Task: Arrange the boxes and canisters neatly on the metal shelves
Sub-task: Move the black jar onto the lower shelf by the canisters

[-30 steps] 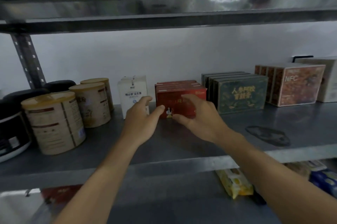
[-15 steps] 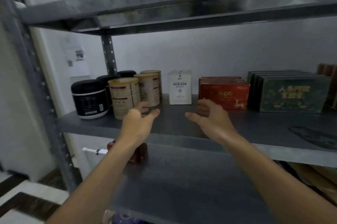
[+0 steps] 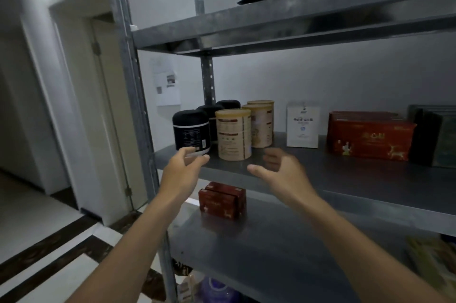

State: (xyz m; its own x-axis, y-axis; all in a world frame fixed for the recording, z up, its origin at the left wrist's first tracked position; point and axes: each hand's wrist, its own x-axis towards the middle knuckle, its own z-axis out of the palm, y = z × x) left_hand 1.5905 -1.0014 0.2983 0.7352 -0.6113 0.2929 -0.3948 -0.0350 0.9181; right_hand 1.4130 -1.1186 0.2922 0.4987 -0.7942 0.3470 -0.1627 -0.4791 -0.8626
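Right hand (image 3: 282, 174) left the rectangular red box (image 3: 370, 141).

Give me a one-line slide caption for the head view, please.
Left hand and right hand, both open, hover before the front tan canister on the metal shelf.

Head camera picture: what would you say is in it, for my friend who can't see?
Two empty hands, the left hand and the right hand, reach toward a tan canister at the front of a metal shelf. To its left stand black jars; further right, a white box and red boxes. On the lower shelf sit small red packs.
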